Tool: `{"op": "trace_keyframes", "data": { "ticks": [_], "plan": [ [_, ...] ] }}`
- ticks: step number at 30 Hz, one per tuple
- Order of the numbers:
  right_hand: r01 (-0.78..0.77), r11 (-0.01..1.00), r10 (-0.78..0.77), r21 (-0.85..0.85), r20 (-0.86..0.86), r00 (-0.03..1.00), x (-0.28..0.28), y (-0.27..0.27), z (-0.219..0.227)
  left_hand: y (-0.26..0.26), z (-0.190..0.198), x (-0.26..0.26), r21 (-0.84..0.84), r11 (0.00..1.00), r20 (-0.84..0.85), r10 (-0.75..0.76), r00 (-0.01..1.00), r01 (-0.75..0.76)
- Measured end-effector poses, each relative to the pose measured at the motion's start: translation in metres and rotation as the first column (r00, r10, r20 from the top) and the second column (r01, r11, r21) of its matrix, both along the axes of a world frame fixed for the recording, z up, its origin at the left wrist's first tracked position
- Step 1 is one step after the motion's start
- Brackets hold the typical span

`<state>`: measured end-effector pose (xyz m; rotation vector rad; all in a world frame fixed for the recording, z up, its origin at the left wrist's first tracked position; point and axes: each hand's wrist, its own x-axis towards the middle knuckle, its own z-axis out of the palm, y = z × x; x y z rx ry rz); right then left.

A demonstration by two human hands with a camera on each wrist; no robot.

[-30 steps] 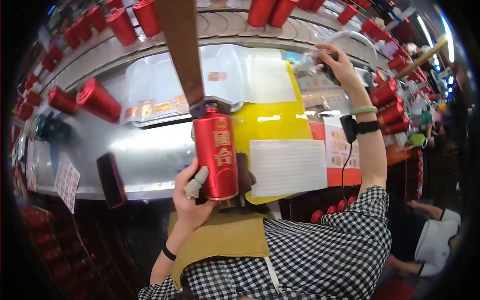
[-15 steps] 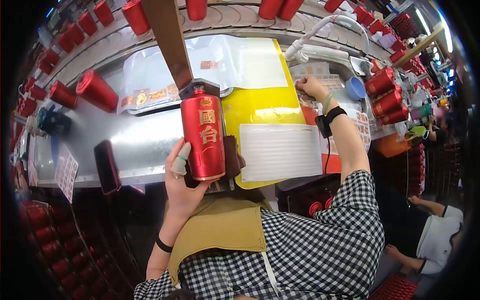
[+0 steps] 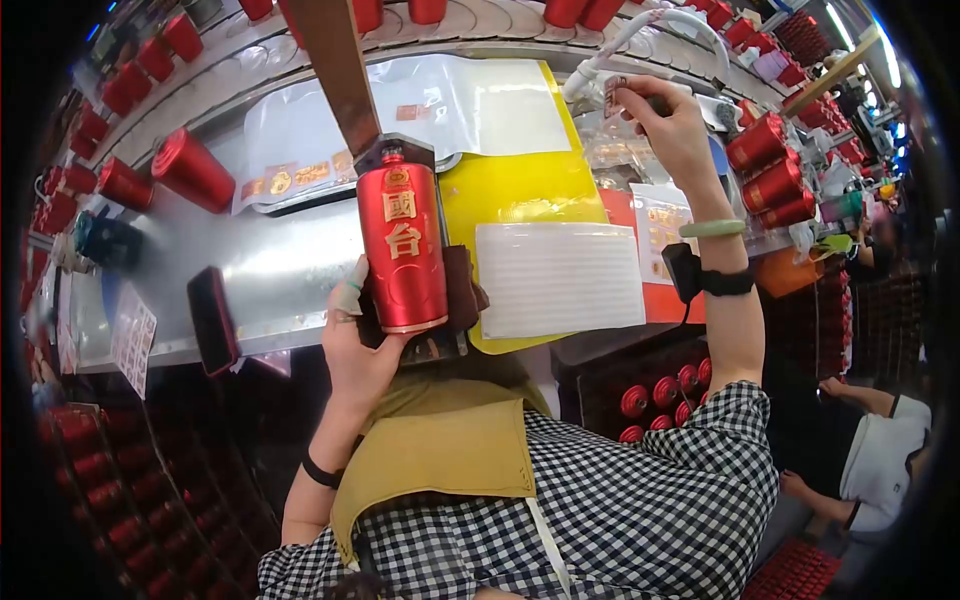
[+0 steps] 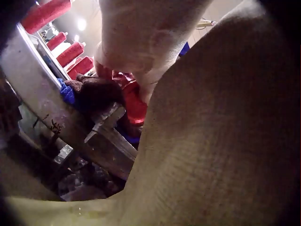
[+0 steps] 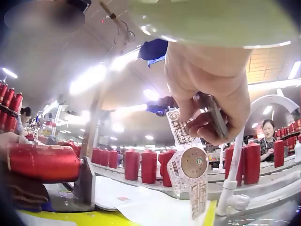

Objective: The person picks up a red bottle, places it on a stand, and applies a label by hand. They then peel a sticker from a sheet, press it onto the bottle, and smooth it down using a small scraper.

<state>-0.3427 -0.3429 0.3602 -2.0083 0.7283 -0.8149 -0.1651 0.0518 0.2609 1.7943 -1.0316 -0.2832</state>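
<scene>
A red bottle with gold characters lies in a dark holder at the table's near edge, its neck toward the back. My left hand grips its base from the left, a pale cover on one finger. In the left wrist view the hand and arm hide most of the bottle. Up at the right, my right hand pinches a thin patterned decal. The right wrist view shows this decal hanging down, with a round disc in its middle. A dark flat tool is also held in that hand.
A brown post rises beyond the bottle. To its right are a yellow mat and a lined white pad. Gold decals lie on the left sheet, a phone nearby. A white pipe arches at the back right.
The right hand came down to the printed sheets at the right, then rose with a decal between its fingers. The left hand keeps its grip on the bottle.
</scene>
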Motion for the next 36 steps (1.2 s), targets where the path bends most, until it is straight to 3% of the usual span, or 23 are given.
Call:
{"op": "trace_keyframes", "data": {
  "ticks": [4, 6, 8, 11, 13, 14, 16, 17, 18, 20, 22, 24, 26, 27, 32, 34, 36],
  "plan": [
    [-0.042, 0.994, 0.049, -0.105, 0.063, 0.997, 0.015, 0.047, 0.012, -0.004, 0.034, 0.001, 0.040, 0.998, 0.058, -0.053, 0.997, 0.050],
    [-0.099, 0.992, 0.101, -0.071, 0.022, 0.995, 0.022, 0.071, 0.021, -0.011, 0.059, 0.000, -0.097, 0.994, 0.084, -0.051, 0.995, 0.059],
    [-0.122, 0.988, 0.124, -0.095, 0.026, 0.992, 0.030, 0.092, 0.026, -0.022, 0.071, 0.018, -0.024, 0.993, 0.276, -0.103, 0.956, 0.114],
    [-0.254, 0.963, 0.264, -0.093, 0.113, 0.958, 0.042, 0.126, 0.041, -0.058, 0.089, 0.020, -0.140, 0.973, 0.198, -0.153, 0.968, 0.183],
    [-0.289, 0.955, 0.296, -0.070, 0.132, 0.946, 0.050, 0.148, 0.049, -0.081, 0.098, 0.019, -0.219, 0.955, 0.413, -0.092, 0.906, 0.197],
    [-0.319, 0.945, 0.326, -0.066, 0.156, 0.933, 0.050, 0.154, 0.048, -0.088, 0.097, 0.019, -0.224, 0.955, 0.425, -0.085, 0.901, 0.196],
    [-0.327, 0.936, 0.341, -0.133, 0.103, 0.934, 0.051, 0.157, 0.045, -0.099, 0.096, 0.019, -0.189, 0.964, 0.322, -0.118, 0.939, 0.186],
    [-0.304, 0.939, 0.324, -0.164, 0.116, 0.939, 0.053, 0.158, 0.045, -0.103, 0.098, 0.015, -0.292, 0.943, 0.163, -0.113, 0.980, 0.157],
    [-0.280, 0.941, 0.307, -0.193, 0.128, 0.943, 0.054, 0.159, 0.044, -0.101, 0.099, 0.014, -0.288, 0.944, 0.162, -0.115, 0.980, 0.159],
    [-0.240, 0.964, 0.252, -0.115, 0.105, 0.962, 0.051, 0.161, 0.035, -0.094, 0.100, 0.014, -0.446, 0.892, -0.249, -0.207, 0.946, 0.077],
    [-0.388, 0.902, 0.389, 0.188, 0.034, 0.920, 0.049, 0.163, 0.014, -0.083, 0.106, 0.013, -0.479, 0.875, -0.298, -0.240, 0.924, 0.072],
    [-0.450, 0.863, 0.485, 0.229, -0.127, 0.865, 0.045, 0.168, 0.012, -0.069, 0.109, 0.013, -0.492, 0.870, -0.449, -0.293, 0.844, 0.040],
    [-0.463, 0.802, 0.488, 0.378, 0.033, 0.872, 0.042, 0.174, -0.002, -0.055, 0.098, 0.014, -0.476, 0.879, -0.455, -0.278, 0.846, 0.033],
    [-0.464, 0.797, 0.490, 0.386, 0.035, 0.871, 0.039, 0.176, -0.003, -0.047, 0.095, 0.013, -0.474, 0.881, -0.475, -0.274, 0.836, 0.019],
    [-0.448, 0.784, 0.528, 0.430, -0.083, 0.845, 0.023, 0.189, 0.003, -0.009, 0.091, -0.007, -0.376, 0.926, -0.543, -0.255, 0.800, 0.040],
    [-0.433, 0.803, 0.521, 0.410, -0.131, 0.843, 0.024, 0.192, 0.002, -0.004, 0.079, -0.013, -0.393, 0.919, -0.521, -0.241, 0.819, 0.020],
    [-0.407, 0.838, 0.499, 0.363, -0.207, 0.842, 0.025, 0.195, -0.010, 0.002, 0.065, -0.015, -0.347, 0.938, -0.595, -0.237, 0.768, 0.020]
  ]
}}
